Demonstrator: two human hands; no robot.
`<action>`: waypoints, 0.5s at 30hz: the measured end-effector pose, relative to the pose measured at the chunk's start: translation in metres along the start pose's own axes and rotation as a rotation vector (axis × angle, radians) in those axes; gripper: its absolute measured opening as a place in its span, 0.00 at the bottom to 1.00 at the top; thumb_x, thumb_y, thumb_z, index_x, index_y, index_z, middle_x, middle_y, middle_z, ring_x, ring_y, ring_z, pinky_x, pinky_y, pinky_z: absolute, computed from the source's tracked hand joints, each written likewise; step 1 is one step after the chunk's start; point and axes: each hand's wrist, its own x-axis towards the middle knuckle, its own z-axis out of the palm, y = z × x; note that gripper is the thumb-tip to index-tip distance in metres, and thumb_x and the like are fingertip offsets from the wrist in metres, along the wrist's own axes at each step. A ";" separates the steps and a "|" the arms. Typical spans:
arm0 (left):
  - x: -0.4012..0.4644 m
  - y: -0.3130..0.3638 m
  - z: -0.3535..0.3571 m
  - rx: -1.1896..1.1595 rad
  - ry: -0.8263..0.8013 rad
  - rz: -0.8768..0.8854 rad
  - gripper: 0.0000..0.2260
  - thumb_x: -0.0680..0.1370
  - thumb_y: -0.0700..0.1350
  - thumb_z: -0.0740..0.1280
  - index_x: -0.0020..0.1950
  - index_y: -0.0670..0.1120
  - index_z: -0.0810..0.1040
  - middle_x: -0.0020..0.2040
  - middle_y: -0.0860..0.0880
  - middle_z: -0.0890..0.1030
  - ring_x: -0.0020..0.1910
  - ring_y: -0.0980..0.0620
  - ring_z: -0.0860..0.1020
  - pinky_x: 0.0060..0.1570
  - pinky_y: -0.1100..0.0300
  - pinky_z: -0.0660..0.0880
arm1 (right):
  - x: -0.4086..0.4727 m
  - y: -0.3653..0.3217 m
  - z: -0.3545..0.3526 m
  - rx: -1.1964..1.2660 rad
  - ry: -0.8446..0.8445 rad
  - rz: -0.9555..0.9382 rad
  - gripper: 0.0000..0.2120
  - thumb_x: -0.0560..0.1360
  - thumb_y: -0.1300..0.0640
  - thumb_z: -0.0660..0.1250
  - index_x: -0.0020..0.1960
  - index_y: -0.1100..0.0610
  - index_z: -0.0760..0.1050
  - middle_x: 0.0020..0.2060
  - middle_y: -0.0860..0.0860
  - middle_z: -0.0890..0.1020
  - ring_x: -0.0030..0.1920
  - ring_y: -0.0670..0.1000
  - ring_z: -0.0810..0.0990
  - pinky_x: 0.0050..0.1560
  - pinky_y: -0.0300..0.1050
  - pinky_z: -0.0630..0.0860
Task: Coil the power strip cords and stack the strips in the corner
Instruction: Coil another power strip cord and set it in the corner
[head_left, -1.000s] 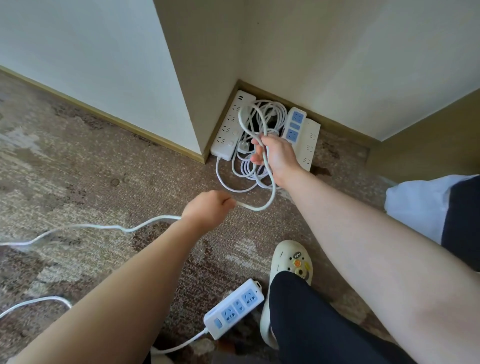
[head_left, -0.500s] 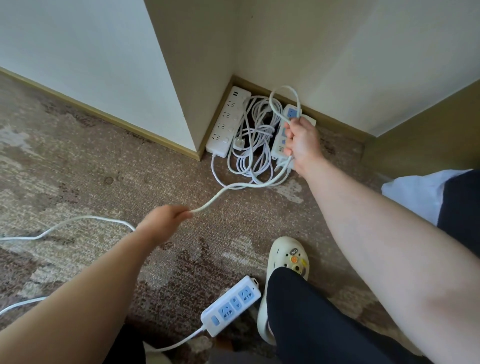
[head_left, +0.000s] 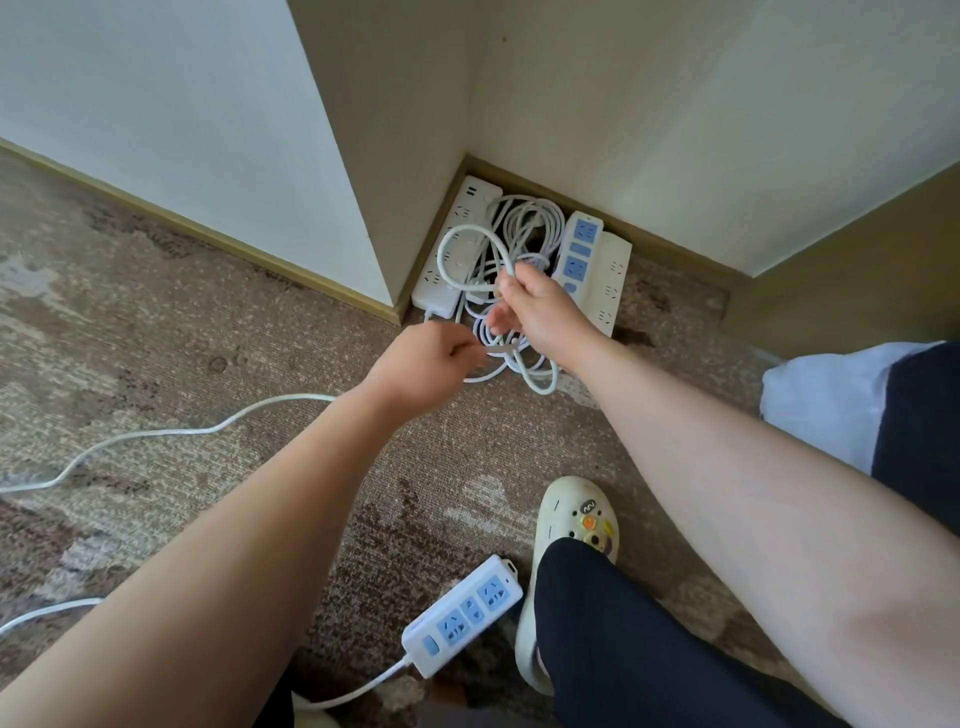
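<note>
My right hand (head_left: 540, 312) grips loops of a white cord (head_left: 457, 249) above the corner. Just below it to the left, my left hand (head_left: 428, 366) pinches the same cord, which trails left across the carpet (head_left: 156, 434). In the corner lie a white power strip (head_left: 457, 249) along the left wall, a blue-socket strip (head_left: 579, 249) on a cream strip (head_left: 610, 283), and a pile of coiled cords (head_left: 530, 228) between them. Another blue-socket strip (head_left: 462, 616) lies on the carpet near my foot, its cord running down and left.
Walls meet at the corner with a wooden baseboard (head_left: 670, 244). My cream clog (head_left: 576, 525) and dark trouser leg (head_left: 649, 649) stand at the lower right. A second stretch of white cord (head_left: 47, 610) lies at the left edge. Patterned carpet (head_left: 130, 312) covers the floor.
My left hand has moved up and right along the cord until it is close to my right hand. My right hand has swung left with a fresh loop. The slack on the carpet has shortened.
</note>
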 end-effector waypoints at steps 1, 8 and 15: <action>-0.001 0.001 0.000 -0.040 -0.011 -0.003 0.12 0.79 0.45 0.64 0.42 0.38 0.80 0.30 0.48 0.75 0.28 0.52 0.68 0.29 0.58 0.64 | -0.001 0.001 0.002 0.005 -0.019 0.000 0.11 0.86 0.53 0.54 0.49 0.56 0.70 0.39 0.54 0.82 0.41 0.53 0.84 0.44 0.42 0.80; 0.008 0.002 0.005 -0.070 0.127 -0.092 0.12 0.79 0.45 0.63 0.42 0.39 0.79 0.30 0.47 0.75 0.28 0.50 0.69 0.29 0.58 0.63 | 0.001 0.003 0.010 -0.069 0.060 -0.034 0.12 0.85 0.53 0.54 0.45 0.54 0.69 0.34 0.52 0.76 0.29 0.46 0.74 0.33 0.43 0.72; -0.004 -0.043 -0.009 -0.103 0.127 -0.214 0.10 0.80 0.51 0.64 0.41 0.48 0.77 0.31 0.51 0.75 0.27 0.54 0.69 0.26 0.62 0.65 | 0.006 0.012 -0.005 -0.177 0.180 -0.037 0.13 0.85 0.50 0.53 0.43 0.51 0.67 0.33 0.50 0.68 0.33 0.51 0.67 0.36 0.51 0.64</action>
